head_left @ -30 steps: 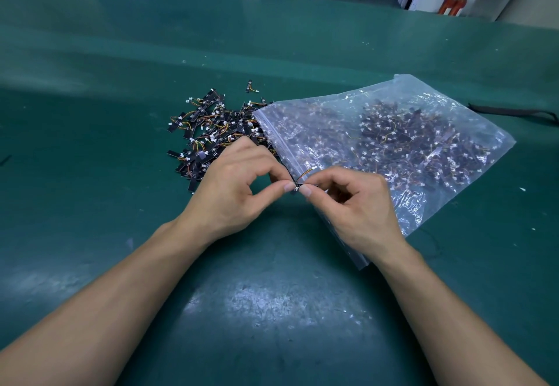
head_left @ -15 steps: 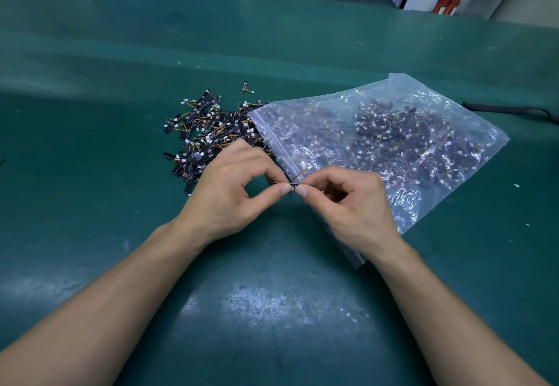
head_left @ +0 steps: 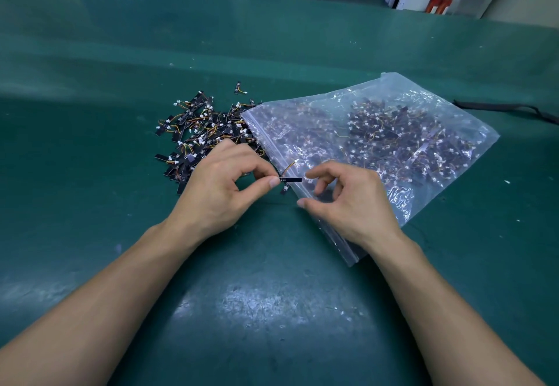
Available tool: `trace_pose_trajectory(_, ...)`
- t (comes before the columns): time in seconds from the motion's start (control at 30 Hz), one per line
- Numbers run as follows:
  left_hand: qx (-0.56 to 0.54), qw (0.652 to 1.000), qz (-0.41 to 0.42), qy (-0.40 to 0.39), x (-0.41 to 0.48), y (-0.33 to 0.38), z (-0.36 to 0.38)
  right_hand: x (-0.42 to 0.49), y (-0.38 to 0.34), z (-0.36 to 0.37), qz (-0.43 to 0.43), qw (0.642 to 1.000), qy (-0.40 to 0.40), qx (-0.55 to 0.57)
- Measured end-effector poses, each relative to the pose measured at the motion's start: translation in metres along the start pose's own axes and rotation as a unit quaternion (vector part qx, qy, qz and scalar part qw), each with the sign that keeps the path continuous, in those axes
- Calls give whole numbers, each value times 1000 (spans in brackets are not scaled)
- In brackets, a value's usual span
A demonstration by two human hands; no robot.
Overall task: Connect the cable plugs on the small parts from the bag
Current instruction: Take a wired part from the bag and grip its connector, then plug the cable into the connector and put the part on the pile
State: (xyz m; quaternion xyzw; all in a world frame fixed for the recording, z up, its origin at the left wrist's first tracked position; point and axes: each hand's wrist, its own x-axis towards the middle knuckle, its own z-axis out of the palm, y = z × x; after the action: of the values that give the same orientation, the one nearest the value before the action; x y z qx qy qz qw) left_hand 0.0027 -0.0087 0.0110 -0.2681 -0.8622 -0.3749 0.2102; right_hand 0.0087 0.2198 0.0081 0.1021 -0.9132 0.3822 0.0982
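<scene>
Left hand (head_left: 217, 192) pinches a black part's (head_left: 292, 179) left end between thumb and forefinger, just above the table (head_left: 90, 173); a pile (head_left: 196, 131) of parts lies behind it. An orange wire (head_left: 286, 168) loops off the part. Right hand (head_left: 348, 201) has thumb and forefinger spread, gripping nothing, with the forefinger tip at the part's free end. Bag (head_left: 378, 131) of parts lies beneath it.

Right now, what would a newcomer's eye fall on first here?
The clear zip bag stuffed with small wired parts, right of centre on the green table, and the pile of parts spilled at its mouth. In front, the left hand pinches one black strip part by its end, the right hand close beside it.
</scene>
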Motion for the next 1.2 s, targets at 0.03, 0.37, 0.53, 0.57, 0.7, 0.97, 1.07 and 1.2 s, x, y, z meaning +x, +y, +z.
trace_pose_trajectory(0.03,0,1000,-3,-2,0,0,0,0,1,0,6,1000,3,-6)
trace_pose_trajectory(0.37,15,998,-57,-20,7,7,4,4,-5,-11,12,993,107,52)
trace_pose_trajectory(0.53,100,992,-59,-53,36,27,13,2,-11,-14,-21,986,152,58)
trace_pose_trajectory(0.57,127,988,-49,-70,42,34,17,1,-13,-15,-34,984,164,52)
trace_pose_trajectory(0.7,195,970,-73,-130,67,56,42,1,-17,-18,-65,973,216,58)
trace_pose_trajectory(0.97,153,957,-156,-190,96,68,82,3,-16,-21,-87,956,265,95)
trace_pose_trajectory(1.07,185,968,-99,-140,93,60,84,2,-17,-19,-96,957,259,90)
trace_pose_trajectory(1.2,196,953,-91,-212,79,51,72,1,-16,-15,-91,963,239,91)
